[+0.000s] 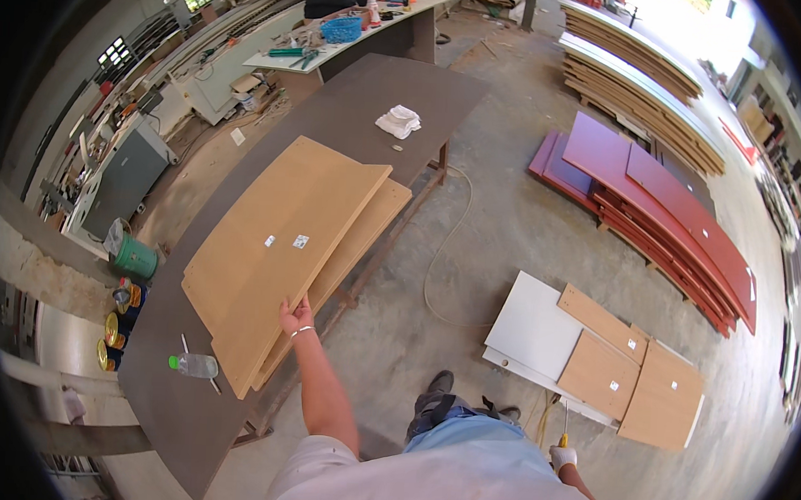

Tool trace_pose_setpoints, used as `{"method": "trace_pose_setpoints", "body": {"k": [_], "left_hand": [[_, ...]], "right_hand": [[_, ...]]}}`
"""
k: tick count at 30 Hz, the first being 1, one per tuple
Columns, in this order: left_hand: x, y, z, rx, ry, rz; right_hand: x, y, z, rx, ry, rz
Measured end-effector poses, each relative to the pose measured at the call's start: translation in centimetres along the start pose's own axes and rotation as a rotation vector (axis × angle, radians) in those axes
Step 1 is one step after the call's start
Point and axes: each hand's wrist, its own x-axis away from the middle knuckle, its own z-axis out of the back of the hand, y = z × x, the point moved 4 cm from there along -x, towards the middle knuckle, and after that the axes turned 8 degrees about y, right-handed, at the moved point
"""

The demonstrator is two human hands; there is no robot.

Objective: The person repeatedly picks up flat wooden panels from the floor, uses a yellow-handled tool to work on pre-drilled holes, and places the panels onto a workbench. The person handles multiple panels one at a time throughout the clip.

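Worktable (371, 97) with a dark brown top bears a stack of wood-grain panels (270, 271); on the floor to its right, smaller wood-grain boards (667, 391) lie over a white panel (527, 323). A clear bottle (199, 365) with a green cap is just beside the stack's near end. The left hand (297, 317) has its fingers closed on the right long edge of the top panel (304, 197). The right hand (564, 457), in a pale glove, wraps its fingers around a yellow-handled screwdriver (565, 439).
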Motion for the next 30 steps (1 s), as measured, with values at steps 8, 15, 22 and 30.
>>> {"method": "trace_pose_setpoints", "body": {"k": [8, 15, 22, 30], "left_hand": [[-5.5, 0.5, -3.0, -0.869, -0.013, 0.254], [-1.3, -6.0, 11.8, -1.446, 0.111, 0.381], [9.1, -12.8, 32.8, -1.753, 0.207, 0.892], [17.8, -24.6, 32.7, -2.326, -0.246, 0.748]], "right_hand": [[2.8, -4.0, 2.0, 0.157, 0.135, 0.13], [5.5, -4.0, 2.9, 0.462, 0.001, 0.056], [4.7, -0.4, 5.1, 0.25, -0.108, -0.131], [-7.7, 11.2, 11.0, -0.558, -0.088, -0.534]]}}
